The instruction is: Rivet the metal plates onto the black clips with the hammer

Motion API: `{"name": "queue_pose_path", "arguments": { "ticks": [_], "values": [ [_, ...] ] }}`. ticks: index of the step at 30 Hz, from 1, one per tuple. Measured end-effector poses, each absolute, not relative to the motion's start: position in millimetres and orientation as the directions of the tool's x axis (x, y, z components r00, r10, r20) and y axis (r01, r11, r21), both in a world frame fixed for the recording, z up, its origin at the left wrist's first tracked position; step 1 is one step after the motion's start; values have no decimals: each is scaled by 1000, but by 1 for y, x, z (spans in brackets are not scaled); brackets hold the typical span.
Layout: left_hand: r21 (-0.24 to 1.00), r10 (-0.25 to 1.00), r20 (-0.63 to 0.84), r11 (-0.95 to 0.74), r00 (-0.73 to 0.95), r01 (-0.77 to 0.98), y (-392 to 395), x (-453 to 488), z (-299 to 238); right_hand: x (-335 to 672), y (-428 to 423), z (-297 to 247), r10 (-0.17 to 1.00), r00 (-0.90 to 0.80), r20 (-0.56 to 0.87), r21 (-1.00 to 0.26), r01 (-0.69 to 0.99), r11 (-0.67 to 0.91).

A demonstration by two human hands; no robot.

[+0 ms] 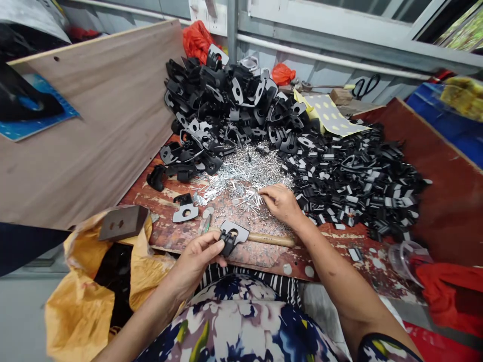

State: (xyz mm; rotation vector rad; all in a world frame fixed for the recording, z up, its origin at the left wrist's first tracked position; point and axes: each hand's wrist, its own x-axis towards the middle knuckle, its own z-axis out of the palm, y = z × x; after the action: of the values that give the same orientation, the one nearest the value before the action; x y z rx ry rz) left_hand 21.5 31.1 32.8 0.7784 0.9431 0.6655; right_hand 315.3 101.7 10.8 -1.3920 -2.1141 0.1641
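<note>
Worn red table (166,234), paint chipped through to pale patches, set against a grey corrugated wall (320,70) with a white pipe (332,58) along it and a socket panel (217,17) above; window frame (339,9) up top, some greenery outside at far right. Plain wooden board (113,136) closes the left side, red-brown board (441,196) the right. Big heap of black parts with grey plates (226,95) at the back, heap of small black pieces (350,176) to the right, loose metal pins (241,176) spread between and in front of them. Yellow-dotted grey sheet (339,114) lies behind the small pieces, scissors (357,89) farther back near the wall. Red bag (198,40) behind the big heap. Left hand (202,251) at the front edge, fingers gripping a black clip with a grey plate (228,242), just beside a wooden handle (271,240) lying on the table. Right hand (282,203) reaches into the pins' near right side; can't tell if its fingers are pinched on one. Yellow sack (83,311) at lower left, dark block (123,223) at its mouth; red cloth (453,296) at lower right.
</note>
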Motion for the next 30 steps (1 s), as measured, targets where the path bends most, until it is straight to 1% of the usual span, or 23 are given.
{"name": "queue_pose_path", "arguments": {
  "ticks": [3, 5, 7, 8, 10, 13, 16, 18, 19, 20, 21, 23, 24, 25, 30],
  "values": [
    [825, 784, -439, 545, 438, -148, 33, 26, 34, 319, 95, 21, 878, -256, 403, -435, 791, 430],
    [842, 790, -429, 525, 438, -122, 36, 33, 35, 315, 86, 31, 879, -223, 421, -510, 743, 433],
    [869, 799, -404, 487, 445, -84, 39, 42, 37, 305, 73, 43, 871, -205, 445, -603, 651, 461],
    [885, 806, -386, 461, 448, -67, 41, 48, 38, 298, 66, 48, 861, -218, 460, -626, 607, 489],
    [912, 822, -349, 409, 450, -40, 44, 60, 41, 285, 49, 56, 830, -276, 485, -622, 558, 549],
    [932, 834, -327, 363, 444, 5, 44, 73, 42, 269, 26, 54, 803, -294, 519, -577, 572, 583],
    [943, 848, -319, 331, 422, 47, 41, 77, 37, 270, 13, 42, 821, -287, 493, -586, 587, 558],
    [946, 865, -312, 319, 392, 49, 40, 75, 33, 284, 15, 33, 865, -256, 432, -621, 611, 491],
    [946, 872, -314, 322, 377, 43, 41, 73, 32, 294, 19, 30, 893, -212, 397, -614, 662, 430],
    [943, 875, -320, 332, 363, 32, 41, 71, 32, 306, 26, 27, 920, -160, 356, -565, 747, 349],
    [939, 877, -327, 344, 352, 15, 42, 69, 32, 317, 34, 25, 943, -108, 316, -474, 843, 255],
    [926, 876, -343, 375, 340, -31, 43, 67, 33, 337, 50, 24, 969, -51, 241, -238, 965, 109],
    [918, 874, -351, 392, 336, -60, 43, 66, 34, 342, 58, 23, 977, -55, 205, -143, 986, 86],
    [908, 871, -359, 409, 335, -88, 44, 66, 34, 345, 64, 22, 982, -68, 177, -87, 993, 84],
    [835, 848, -413, 498, 331, -234, 44, 69, 36, 338, 76, 11, 977, -127, 169, -28, 991, 134]
  ]
}}
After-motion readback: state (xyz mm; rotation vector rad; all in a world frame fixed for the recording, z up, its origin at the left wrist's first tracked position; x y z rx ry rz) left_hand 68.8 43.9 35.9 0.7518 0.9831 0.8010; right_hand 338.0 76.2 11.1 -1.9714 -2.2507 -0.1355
